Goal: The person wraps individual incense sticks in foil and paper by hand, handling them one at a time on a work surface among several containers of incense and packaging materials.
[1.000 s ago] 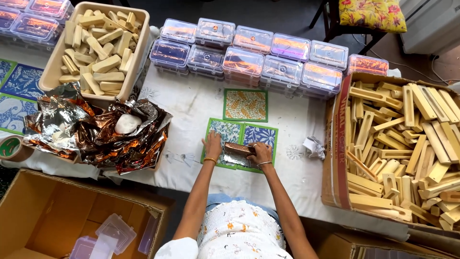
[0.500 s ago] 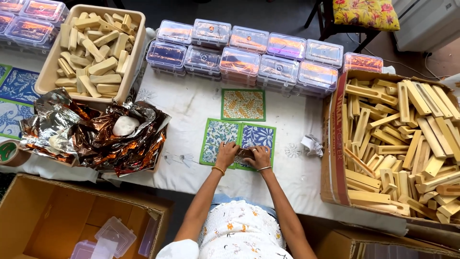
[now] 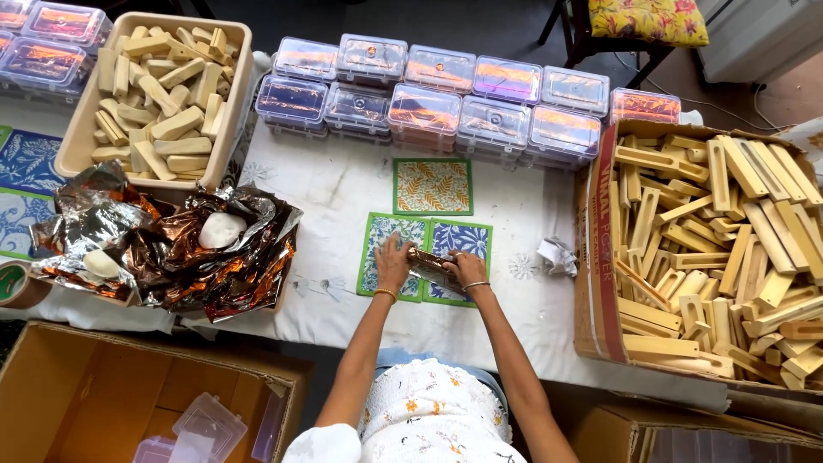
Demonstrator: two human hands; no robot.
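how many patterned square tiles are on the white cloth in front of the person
3: an orange leaf tile lies farther back, a green-edged tile under the left hand, a blue one by the right hand. More lie at far left.

Left hand (image 3: 393, 260) and right hand (image 3: 464, 268) grip opposite ends of a foil-wrapped bar (image 3: 431, 265) over two patterned tiles (image 3: 426, 257) on the white cloth (image 3: 343, 193). Crumpled foil (image 3: 184, 253) lies at 9 o'clock; cardboard box of wooden pieces (image 3: 720, 231) at 3 o'clock; clear lidded boxes (image 3: 446, 94) at 12 o'clock.
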